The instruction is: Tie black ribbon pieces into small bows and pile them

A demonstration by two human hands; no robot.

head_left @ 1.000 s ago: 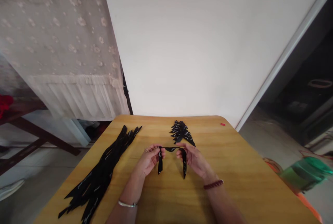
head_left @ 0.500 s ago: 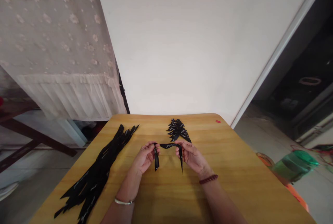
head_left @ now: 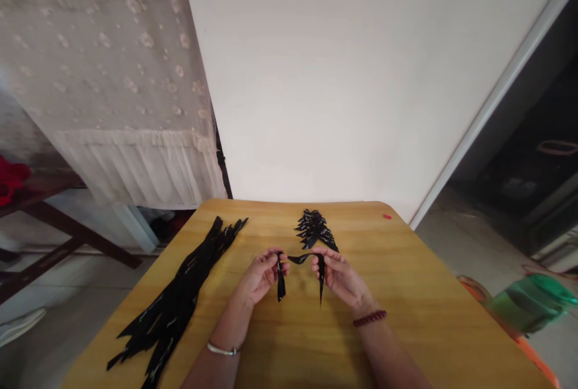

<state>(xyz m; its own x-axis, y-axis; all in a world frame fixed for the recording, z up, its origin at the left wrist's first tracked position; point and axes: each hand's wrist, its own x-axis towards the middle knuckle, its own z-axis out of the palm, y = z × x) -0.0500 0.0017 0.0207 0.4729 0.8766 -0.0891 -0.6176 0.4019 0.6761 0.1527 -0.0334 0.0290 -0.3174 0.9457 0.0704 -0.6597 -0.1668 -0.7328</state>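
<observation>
A black ribbon (head_left: 300, 259) with pale printed marks stretches between my two hands above the table. My left hand (head_left: 261, 274) pinches it near one end, and a short tail hangs below the fingers. My right hand (head_left: 339, 274), closed on the other side, lets a pointed tail droop from its fingertips. Just beyond the hands lies a small stack of folded black ribbons (head_left: 311, 226), fanned with pointed ends. Left of my left hand, a long bundle of loose black ribbons (head_left: 180, 295) stretches diagonally over the tabletop.
The wooden table (head_left: 419, 311) stands against a white wall (head_left: 316, 76). A small red piece (head_left: 387, 217) lies near its far right corner. At the left are a lace curtain (head_left: 135, 76) and a dark wooden stand (head_left: 67, 229). A green bin (head_left: 533, 304) stands on the floor at right.
The view has shifted a little, so everything sits slightly further right and lower. Both hands keep their hold; the ribbon's span between them looks slightly shorter and more twisted.
</observation>
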